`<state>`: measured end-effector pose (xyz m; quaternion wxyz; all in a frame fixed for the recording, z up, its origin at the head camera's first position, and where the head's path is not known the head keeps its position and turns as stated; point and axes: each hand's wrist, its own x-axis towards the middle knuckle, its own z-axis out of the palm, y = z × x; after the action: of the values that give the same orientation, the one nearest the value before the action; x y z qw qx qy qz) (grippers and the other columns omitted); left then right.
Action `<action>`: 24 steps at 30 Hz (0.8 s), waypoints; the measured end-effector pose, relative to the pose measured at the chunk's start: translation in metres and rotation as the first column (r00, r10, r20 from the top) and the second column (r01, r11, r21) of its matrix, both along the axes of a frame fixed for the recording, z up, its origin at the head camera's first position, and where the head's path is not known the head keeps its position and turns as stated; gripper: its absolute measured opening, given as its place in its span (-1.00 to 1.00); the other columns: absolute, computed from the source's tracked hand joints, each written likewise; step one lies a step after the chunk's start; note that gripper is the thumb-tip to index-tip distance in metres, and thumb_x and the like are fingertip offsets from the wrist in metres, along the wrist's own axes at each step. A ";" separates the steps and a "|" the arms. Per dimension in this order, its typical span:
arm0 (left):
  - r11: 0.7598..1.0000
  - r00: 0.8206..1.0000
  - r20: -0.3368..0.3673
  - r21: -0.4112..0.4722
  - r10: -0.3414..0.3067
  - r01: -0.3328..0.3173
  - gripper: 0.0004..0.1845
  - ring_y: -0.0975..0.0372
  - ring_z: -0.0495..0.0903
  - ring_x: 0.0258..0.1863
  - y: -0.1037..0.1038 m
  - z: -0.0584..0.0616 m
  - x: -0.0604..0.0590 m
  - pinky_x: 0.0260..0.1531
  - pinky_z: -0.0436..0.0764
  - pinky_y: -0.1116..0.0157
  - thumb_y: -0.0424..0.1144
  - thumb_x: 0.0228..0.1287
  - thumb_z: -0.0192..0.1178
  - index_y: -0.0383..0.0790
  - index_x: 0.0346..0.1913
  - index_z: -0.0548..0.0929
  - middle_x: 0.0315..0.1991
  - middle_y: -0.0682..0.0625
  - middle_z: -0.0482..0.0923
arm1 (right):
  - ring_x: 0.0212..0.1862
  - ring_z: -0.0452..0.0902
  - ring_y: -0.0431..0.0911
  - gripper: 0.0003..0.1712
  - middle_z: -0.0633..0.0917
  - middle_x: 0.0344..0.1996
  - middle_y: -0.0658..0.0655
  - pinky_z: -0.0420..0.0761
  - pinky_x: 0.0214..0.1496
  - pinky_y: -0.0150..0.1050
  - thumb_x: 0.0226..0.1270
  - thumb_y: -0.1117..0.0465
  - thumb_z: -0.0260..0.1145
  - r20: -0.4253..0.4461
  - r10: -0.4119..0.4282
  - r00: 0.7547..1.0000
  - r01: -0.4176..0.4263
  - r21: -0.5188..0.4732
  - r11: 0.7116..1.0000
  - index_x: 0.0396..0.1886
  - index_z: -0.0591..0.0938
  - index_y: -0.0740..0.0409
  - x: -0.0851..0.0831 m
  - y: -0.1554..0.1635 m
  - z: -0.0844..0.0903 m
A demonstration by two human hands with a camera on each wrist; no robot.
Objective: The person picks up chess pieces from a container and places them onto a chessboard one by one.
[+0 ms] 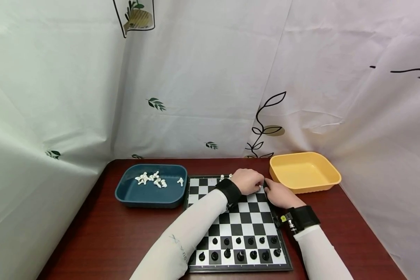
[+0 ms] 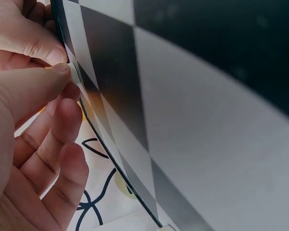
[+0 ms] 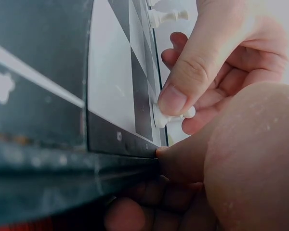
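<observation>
A dark red table [image 1: 101, 241], hemmed in by white leaf-printed curtains, carries a chessboard [image 1: 246, 217]. At its far right corner the left hand [image 1: 247, 181] pinches a white chess piece [image 3: 169, 116] standing on the board. The right hand [image 1: 280, 195] lies beside it with fingers curled round the board's edge. White pieces lie in a blue tray [image 1: 150, 194]; a yellow tray [image 1: 330, 177] sits right.

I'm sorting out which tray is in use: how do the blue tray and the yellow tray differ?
The blue tray sits left of the chessboard and holds white chess pieces; the yellow tray sits to its right with nothing visible inside. Blue is dark, yellow bright. Both are shallow, rounded rectangles on the table.
</observation>
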<state>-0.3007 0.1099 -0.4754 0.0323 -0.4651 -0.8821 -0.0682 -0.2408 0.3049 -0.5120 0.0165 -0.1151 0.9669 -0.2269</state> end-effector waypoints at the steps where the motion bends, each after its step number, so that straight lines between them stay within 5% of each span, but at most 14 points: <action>1: 1.000 1.000 -0.007 -0.003 0.000 0.000 -0.94 0.41 0.58 -0.34 0.000 0.001 0.000 -0.36 0.55 0.34 -0.16 0.53 0.42 0.14 -0.13 0.83 -0.28 0.30 0.68 | 0.14 0.74 0.28 -0.49 0.74 0.15 0.47 0.65 0.22 0.30 0.77 0.17 0.06 -0.004 0.007 1.000 -0.007 0.004 1.000 0.42 0.55 0.47 0.001 -0.001 0.002; 8: 1.000 0.999 -0.032 -0.006 0.004 -0.004 -0.95 0.41 0.59 -0.34 0.000 0.001 0.001 -0.35 0.56 0.34 -0.14 0.53 0.41 0.15 -0.11 0.84 -0.26 0.30 0.71 | 0.16 0.74 0.31 -0.52 0.75 0.15 0.46 0.65 0.23 0.31 0.76 0.21 0.04 -0.003 -0.003 1.000 0.003 0.019 1.000 0.40 0.56 0.47 0.006 -0.005 0.011; 14: 1.000 1.000 -0.012 0.012 0.021 -0.021 -0.89 0.43 0.59 -0.35 -0.005 0.000 0.000 -0.36 0.56 0.35 -0.10 0.51 0.44 0.14 0.01 0.84 -0.29 0.31 0.69 | 0.33 0.63 0.40 -0.44 0.63 0.33 0.58 0.56 0.38 0.36 0.74 0.29 0.05 0.049 -0.032 0.998 0.031 0.025 0.999 0.53 0.44 0.57 0.009 -0.012 0.017; 24: 0.998 0.998 0.024 0.037 0.058 -0.059 -0.77 0.44 0.67 -0.23 -0.027 0.021 -0.007 -0.26 0.62 0.37 -0.09 0.54 0.44 0.08 0.16 0.85 -0.14 0.28 0.77 | 0.30 0.67 0.34 -0.42 0.65 0.34 0.52 0.58 0.37 0.34 0.76 0.23 0.06 0.048 -0.039 0.998 0.038 0.008 0.999 0.57 0.44 0.50 0.008 -0.011 0.015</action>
<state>-0.3078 0.0826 -0.4541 0.0328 -0.4375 -0.8942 -0.0890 -0.2327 0.2937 -0.4968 0.0357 -0.0910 0.9691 -0.2265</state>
